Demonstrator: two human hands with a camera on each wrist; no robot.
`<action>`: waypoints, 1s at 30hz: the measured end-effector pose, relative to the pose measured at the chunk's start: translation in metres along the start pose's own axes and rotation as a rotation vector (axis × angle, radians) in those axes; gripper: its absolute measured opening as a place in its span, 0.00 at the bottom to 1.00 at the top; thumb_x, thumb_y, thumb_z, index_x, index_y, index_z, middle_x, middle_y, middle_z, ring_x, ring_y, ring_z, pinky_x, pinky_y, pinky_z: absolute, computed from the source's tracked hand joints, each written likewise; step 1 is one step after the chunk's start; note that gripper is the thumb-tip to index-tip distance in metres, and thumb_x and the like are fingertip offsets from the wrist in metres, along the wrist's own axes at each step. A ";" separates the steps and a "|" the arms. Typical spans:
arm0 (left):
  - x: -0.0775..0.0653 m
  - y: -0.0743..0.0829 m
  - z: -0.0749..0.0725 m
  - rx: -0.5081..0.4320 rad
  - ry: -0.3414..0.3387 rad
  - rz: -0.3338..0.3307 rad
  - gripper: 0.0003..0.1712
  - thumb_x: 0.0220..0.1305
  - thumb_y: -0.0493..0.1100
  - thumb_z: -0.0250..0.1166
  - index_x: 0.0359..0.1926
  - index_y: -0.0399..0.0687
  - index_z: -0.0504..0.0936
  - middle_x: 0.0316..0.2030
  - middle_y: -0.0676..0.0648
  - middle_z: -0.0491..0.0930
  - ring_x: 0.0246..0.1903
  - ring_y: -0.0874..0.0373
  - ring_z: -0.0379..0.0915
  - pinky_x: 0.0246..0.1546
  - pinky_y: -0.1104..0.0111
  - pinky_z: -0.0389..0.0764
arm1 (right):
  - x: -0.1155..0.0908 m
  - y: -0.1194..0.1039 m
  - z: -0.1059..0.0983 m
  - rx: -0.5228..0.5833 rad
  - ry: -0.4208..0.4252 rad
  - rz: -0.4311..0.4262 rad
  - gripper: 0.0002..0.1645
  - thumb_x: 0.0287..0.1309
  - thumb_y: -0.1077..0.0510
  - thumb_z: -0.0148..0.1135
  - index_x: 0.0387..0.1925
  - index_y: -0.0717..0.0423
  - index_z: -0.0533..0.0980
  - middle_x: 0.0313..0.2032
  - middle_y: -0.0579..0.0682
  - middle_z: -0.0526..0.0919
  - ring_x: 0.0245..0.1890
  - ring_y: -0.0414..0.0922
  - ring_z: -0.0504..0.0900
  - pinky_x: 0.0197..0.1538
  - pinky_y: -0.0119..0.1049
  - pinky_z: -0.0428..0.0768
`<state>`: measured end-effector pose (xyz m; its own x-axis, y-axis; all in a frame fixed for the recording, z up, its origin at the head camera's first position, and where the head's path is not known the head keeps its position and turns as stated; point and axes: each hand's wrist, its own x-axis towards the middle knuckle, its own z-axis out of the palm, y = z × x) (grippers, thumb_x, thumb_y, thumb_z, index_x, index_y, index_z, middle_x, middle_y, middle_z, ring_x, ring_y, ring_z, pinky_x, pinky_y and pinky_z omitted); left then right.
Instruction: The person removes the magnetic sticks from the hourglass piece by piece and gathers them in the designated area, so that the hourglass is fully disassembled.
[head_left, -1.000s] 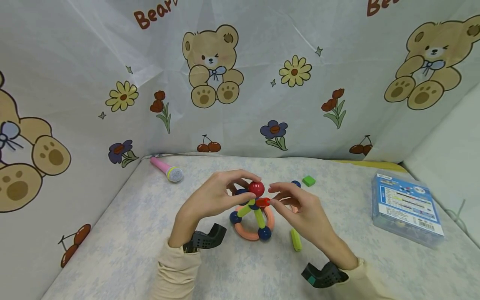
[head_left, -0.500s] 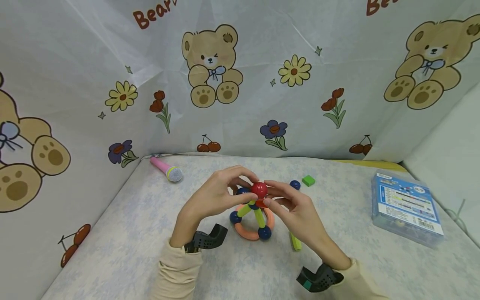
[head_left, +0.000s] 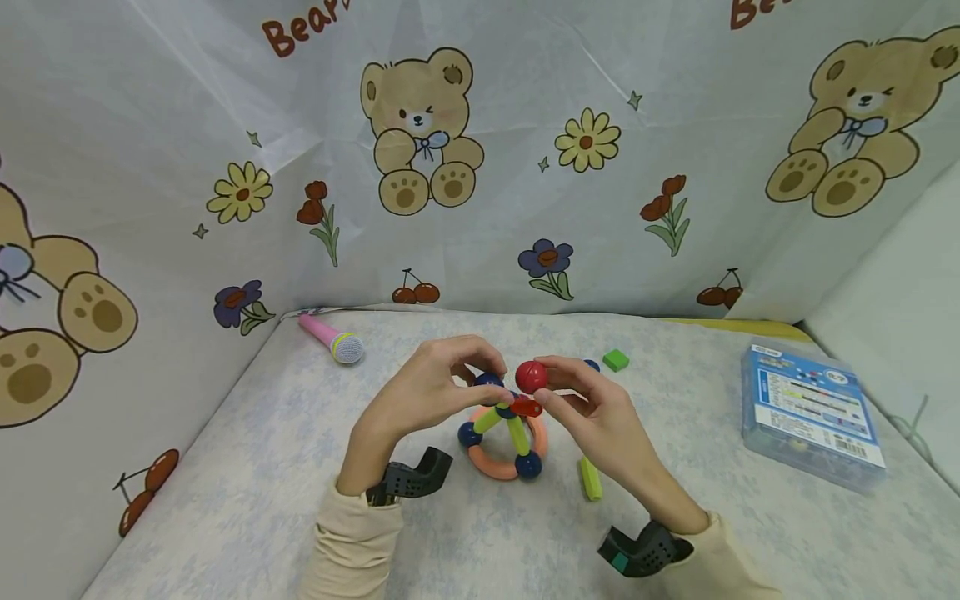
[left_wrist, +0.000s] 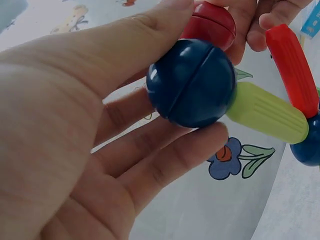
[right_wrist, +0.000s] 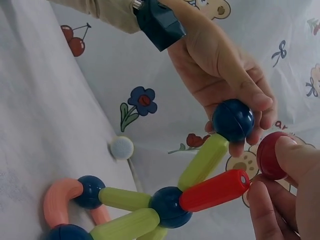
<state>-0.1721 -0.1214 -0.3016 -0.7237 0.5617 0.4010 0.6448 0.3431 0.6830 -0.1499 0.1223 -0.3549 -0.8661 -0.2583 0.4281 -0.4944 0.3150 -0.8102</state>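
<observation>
My left hand (head_left: 427, 383) holds a dark blue ball (left_wrist: 192, 85) at the top of a magnetic stick-and-ball model, fingers and thumb around it. A light green stick (right_wrist: 202, 162) joins that ball to the central blue ball (right_wrist: 171, 207). From the same centre a red stick (right_wrist: 215, 191) juts out, its outer end free. My right hand (head_left: 600, 417) pinches a red ball (head_left: 531, 377) between thumb and fingers, just above the red stick's end. More green sticks run down to blue balls on an orange ring (head_left: 491, 471) at the base.
A loose green stick (head_left: 591, 478) lies right of the model. Behind the right hand are a blue ball (head_left: 592, 365) and a green block (head_left: 616, 360). A pink toy microphone (head_left: 330, 337) lies back left; a clear plastic box (head_left: 813, 417) stands at right.
The red ball has passed from my left fingertips to my right hand and moved slightly right. My right hand has left the red stick, which stays on the model.
</observation>
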 end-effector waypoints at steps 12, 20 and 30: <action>-0.001 -0.001 -0.002 -0.021 0.055 -0.132 0.18 0.60 0.46 0.78 0.48 0.47 0.84 0.41 0.53 0.86 0.45 0.63 0.84 0.48 0.71 0.84 | 0.003 0.000 -0.021 -0.062 0.045 0.022 0.23 0.69 0.60 0.67 0.63 0.53 0.77 0.56 0.50 0.83 0.50 0.37 0.84 0.53 0.23 0.80; -0.002 0.000 -0.001 0.006 0.074 -0.233 0.13 0.61 0.49 0.77 0.41 0.51 0.84 0.38 0.54 0.85 0.38 0.64 0.84 0.44 0.69 0.85 | 0.007 0.004 -0.041 -0.129 0.120 0.029 0.24 0.68 0.60 0.67 0.64 0.56 0.76 0.57 0.53 0.82 0.48 0.29 0.80 0.53 0.18 0.77; -0.003 -0.001 -0.003 -0.037 0.055 -0.248 0.11 0.68 0.48 0.72 0.47 0.52 0.84 0.37 0.56 0.89 0.29 0.59 0.87 0.36 0.63 0.83 | 0.016 0.050 -0.063 -0.165 0.212 0.140 0.26 0.72 0.50 0.64 0.67 0.54 0.74 0.60 0.53 0.80 0.45 0.27 0.81 0.49 0.17 0.78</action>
<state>-0.1714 -0.1253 -0.3016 -0.8716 0.4214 0.2506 0.4373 0.4370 0.7860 -0.1929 0.1916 -0.3633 -0.9142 -0.0104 0.4050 -0.3593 0.4828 -0.7986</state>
